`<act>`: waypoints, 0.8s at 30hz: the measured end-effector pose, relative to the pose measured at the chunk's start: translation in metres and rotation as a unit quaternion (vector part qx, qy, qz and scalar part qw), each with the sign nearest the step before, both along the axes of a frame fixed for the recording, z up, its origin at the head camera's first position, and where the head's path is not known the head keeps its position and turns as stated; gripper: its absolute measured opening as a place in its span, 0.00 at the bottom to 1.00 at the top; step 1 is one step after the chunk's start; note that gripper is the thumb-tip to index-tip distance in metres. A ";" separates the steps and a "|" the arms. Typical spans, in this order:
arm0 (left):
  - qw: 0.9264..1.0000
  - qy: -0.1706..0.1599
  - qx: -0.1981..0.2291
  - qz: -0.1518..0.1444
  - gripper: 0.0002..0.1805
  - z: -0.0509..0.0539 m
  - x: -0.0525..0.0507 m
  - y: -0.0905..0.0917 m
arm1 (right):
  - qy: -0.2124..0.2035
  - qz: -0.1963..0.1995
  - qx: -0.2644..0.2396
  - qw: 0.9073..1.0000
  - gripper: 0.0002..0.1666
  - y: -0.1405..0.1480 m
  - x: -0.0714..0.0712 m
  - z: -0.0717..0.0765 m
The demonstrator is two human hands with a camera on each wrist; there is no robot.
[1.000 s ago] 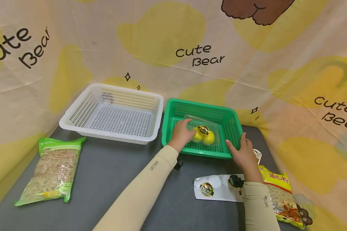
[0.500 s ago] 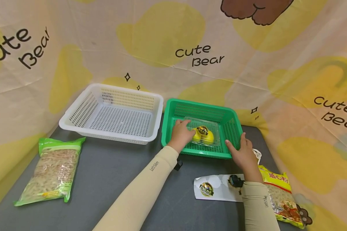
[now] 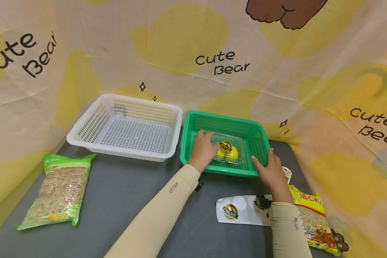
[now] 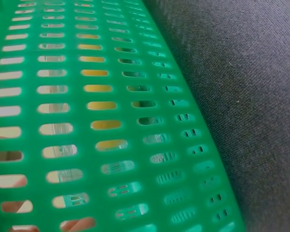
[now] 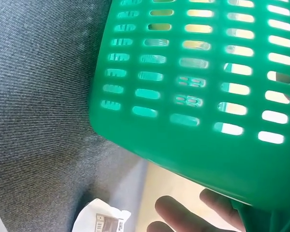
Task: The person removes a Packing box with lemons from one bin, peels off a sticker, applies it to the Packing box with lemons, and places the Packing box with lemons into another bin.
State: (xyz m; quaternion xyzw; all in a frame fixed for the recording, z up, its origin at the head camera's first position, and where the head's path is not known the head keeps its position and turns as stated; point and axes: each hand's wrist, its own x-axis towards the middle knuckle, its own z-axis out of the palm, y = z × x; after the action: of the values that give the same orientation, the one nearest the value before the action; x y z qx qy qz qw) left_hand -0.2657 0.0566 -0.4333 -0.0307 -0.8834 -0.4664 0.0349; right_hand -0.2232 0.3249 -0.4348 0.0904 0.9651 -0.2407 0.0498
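Observation:
In the head view my left hand [image 3: 204, 151] is over the left side of a green slotted basket [image 3: 224, 115], fingers loosely spread. Its fingertips lie at the left edge of a clear plastic box [image 3: 240, 141], and I cannot tell whether they touch it. Inside the box are two round yellow fruits [image 3: 231, 153] under a dark label. My right hand [image 3: 272, 173] holds the basket's near right corner, with the thumb at the inner side of the rim. Outside the end wall, right-hand fingers [image 5: 179, 215] show in the right wrist view. Slotted green wall [image 4: 150, 87] fills much of the left wrist view.
Left of the green basket stands a white slotted basket [image 3: 177, 143]. A pasta bag [image 3: 59, 190] lies at the table's left; a yellow-topped bag [image 3: 316, 222] lies at the right, partly behind my right arm. A white printed packet [image 3: 242, 209] lies in front.
The clear box has settled lower and flatter in the green basket. My left hand's fingers have shifted slightly at its left edge. My right hand stays at the basket corner.

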 end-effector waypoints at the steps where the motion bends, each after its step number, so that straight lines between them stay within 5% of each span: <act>1: 1.000 0.007 -0.004 0.000 0.25 0.000 0.000 0.001 | -0.002 0.000 0.000 1.000 0.68 0.000 0.000 0.000; 12: 0.993 0.099 -0.058 -0.012 0.21 0.002 0.009 0.006 | -0.004 -0.007 0.000 1.000 0.66 0.000 0.000 0.003; 19: 0.981 0.179 -0.039 -0.061 0.21 0.001 0.013 0.007 | 0.002 -0.010 0.001 1.000 0.65 0.000 0.000 0.004; 24: 0.977 0.186 -0.038 -0.097 0.26 0.000 0.023 -0.002 | 0.005 -0.002 0.022 1.000 0.65 -0.001 0.001 0.004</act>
State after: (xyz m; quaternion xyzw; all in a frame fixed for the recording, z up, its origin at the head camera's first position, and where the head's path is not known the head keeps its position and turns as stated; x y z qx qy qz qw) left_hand -0.2424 0.0546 -0.4334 -0.2036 -0.8713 -0.4198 0.1524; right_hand -0.2227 0.3242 -0.4306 0.0926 0.9702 -0.2198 0.0422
